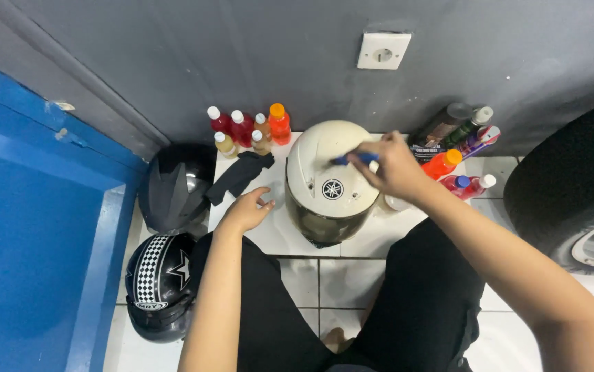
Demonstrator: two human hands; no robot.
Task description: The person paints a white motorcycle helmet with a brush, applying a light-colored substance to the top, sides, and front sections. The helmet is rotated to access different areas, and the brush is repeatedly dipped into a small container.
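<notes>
Head view, centre: a cream helmet sits on the white floor tiles, glossy and rounded, with a round dark emblem on its crown and a dark visor at its lower edge.
Right hand: the right hand is closed around a small blue tool, fingers pinched narrow, with the tool's tip on the helmet's top, right of centre in the frame.
Left hand: the left hand is loosely open, fingers half curled, resting on the tile just left of the helmet; whether it touches the shell cannot be told.
Bottles, upper centre: a cluster of small bottles stands against the grey wall, holding red, amber and orange liquids, under white caps and one orange cap.
Bottles, upper right: a second group of spray bottles lies and leans beside the right hand, one dark, one with orange liquid, one with pink.
Cloth: a black cloth lies crumpled and soft between the left bottles and the helmet.
Left of frame: a matt black helmet and, below it, a black helmet with a checkered stripe rest beside a blue panel.
Right edge: a rubber tyre, dark and curved.
</notes>
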